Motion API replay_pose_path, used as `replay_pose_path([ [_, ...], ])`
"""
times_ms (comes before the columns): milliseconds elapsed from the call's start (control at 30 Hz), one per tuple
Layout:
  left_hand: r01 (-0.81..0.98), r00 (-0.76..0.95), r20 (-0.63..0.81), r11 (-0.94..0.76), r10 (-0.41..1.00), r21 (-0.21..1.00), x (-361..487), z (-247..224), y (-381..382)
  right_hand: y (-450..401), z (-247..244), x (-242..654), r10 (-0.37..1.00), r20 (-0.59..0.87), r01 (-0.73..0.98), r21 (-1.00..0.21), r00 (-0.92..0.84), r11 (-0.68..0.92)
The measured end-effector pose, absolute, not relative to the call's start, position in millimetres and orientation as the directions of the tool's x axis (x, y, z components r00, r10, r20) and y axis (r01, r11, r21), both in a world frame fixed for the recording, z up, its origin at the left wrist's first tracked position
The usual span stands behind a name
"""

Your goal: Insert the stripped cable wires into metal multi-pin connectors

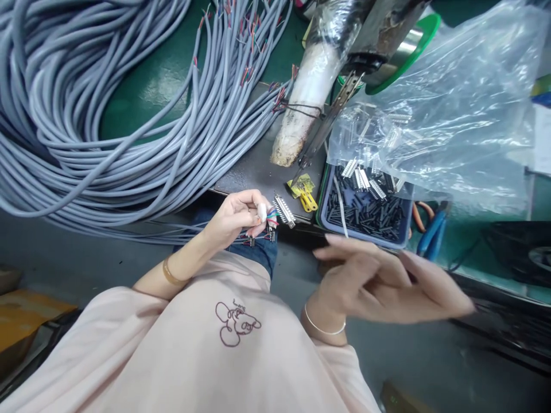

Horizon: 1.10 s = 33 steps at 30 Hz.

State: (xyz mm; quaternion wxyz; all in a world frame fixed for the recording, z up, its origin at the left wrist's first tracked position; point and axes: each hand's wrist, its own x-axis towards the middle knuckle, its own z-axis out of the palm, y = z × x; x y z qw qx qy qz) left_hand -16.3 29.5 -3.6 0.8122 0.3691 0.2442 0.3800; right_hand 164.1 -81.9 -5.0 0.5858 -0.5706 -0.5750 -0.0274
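My left hand [241,215] is closed on the end of a grey cable, where thin coloured wires [272,214] run to a metal multi-pin connector [284,211] just beyond the fingertips. More small black-and-silver connectors [271,234] hang below the fingers on grey cables. My right hand [383,278] is raised to the right of my lap, blurred, with its fingers apart and nothing visible in it. It is nearest to a blue tray [398,238] of black sleeves [357,212] and silver connectors [365,178].
A big bundle of grey cables [142,155] covers the left of the table. A wrapped tool holder [301,97] leans over the middle, near a yellow clip [308,199]. Plastic bag [465,115], solder spool [404,51] and blue-handled pliers [431,232] are at the right.
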Motion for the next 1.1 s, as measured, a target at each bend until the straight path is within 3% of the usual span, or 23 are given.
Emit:
replay_pose_path([
  [200,-0.442,0.589,-0.117,0.441,0.799,0.781,-17.0,-4.6,28.0,-49.9,6.8,138.0,0.68,0.73,0.797,-0.447,0.063,0.406],
  [467,-0.324,0.418,-0.128,0.28,0.899,0.904,-6.3,-7.3,24.4,-36.4,-4.4,138.1,0.709,0.694,0.81,-0.484,0.124,0.332],
  [667,-0.291,0.263,-0.028,0.107,0.965,0.951,7.8,-2.2,32.3,-26.6,-2.5,142.4,0.735,0.666,0.776,-0.529,0.127,0.345],
  [1100,-0.259,0.227,0.007,0.054,0.974,0.964,14.9,0.7,41.7,-15.0,-1.5,149.7,0.732,0.668,0.776,-0.529,0.131,0.344],
])
